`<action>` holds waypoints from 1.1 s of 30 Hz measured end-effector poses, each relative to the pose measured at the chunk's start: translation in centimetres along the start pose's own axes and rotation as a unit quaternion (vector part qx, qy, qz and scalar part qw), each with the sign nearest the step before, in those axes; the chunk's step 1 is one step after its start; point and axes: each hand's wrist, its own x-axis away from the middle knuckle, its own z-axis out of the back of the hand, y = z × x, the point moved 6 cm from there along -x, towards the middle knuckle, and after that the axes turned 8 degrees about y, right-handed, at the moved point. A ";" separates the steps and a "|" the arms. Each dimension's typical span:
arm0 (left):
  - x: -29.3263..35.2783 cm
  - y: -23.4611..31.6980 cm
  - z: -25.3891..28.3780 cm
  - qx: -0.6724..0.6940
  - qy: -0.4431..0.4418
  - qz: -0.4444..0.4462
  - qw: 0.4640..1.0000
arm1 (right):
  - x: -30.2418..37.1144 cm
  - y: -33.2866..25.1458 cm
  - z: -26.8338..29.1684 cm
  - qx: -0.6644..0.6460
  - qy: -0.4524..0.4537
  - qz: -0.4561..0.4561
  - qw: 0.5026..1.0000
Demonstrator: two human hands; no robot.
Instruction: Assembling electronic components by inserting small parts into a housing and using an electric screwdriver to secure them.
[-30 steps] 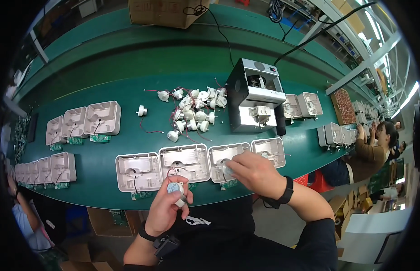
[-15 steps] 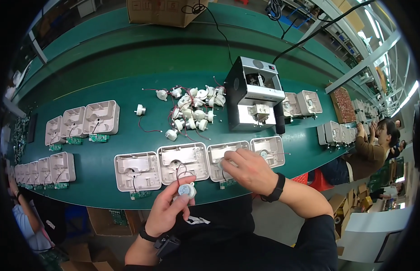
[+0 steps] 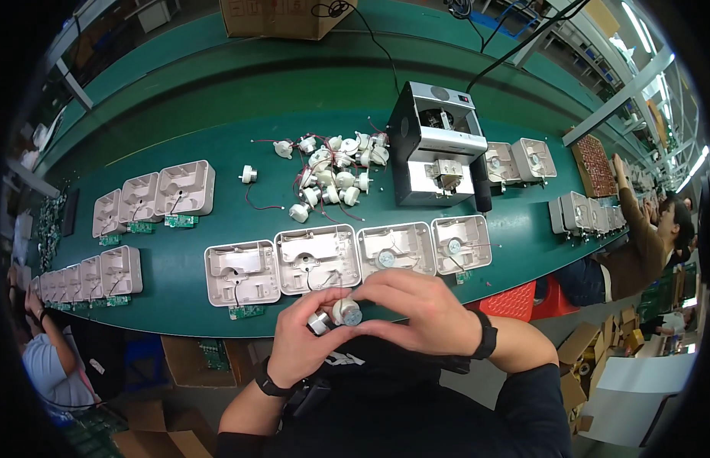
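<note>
In front of my body, my left hand (image 3: 305, 343) is closed around a small silver-and-white motor (image 3: 319, 322). A second white motor (image 3: 346, 311), with a grey disc face, sits between both hands; the thumb and fingers of my right hand (image 3: 420, 314) pinch it from the right. Just beyond is a row of white plastic housings. The nearest one (image 3: 315, 259) has a thin wire in its hollow. To its right, another housing (image 3: 416, 243) carries a grey-faced motor (image 3: 385, 259), and so does the end housing (image 3: 477, 229). The left end housing (image 3: 240, 286) has a green circuit board (image 3: 245, 311) at its edge.
A heap of white motors (image 3: 324, 179) with red and black wires lies mid-table, one loose motor (image 3: 249, 175) to its left. A black-and-silver machine (image 3: 439, 145) stands right of the heap. More housings (image 3: 185, 187) are at left. Co-workers sit at both sides.
My right hand has left the third housing, where a grey-faced motor now shows, and has come to my left hand. Two motors are now seen at my hands instead of one.
</note>
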 end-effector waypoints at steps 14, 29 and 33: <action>3.6 -1.2 2.2 0.067 -0.099 0.198 0.973 | -1.6 -2.3 -3.3 -0.210 -0.173 0.058 0.961; 4.2 -1.3 10.8 0.344 0.192 0.047 0.918 | -7.6 2.1 -8.3 0.117 -0.127 0.127 0.977; 4.4 -0.4 11.1 0.307 0.153 0.079 0.936 | -7.8 2.8 -9.8 0.172 -0.151 0.145 0.963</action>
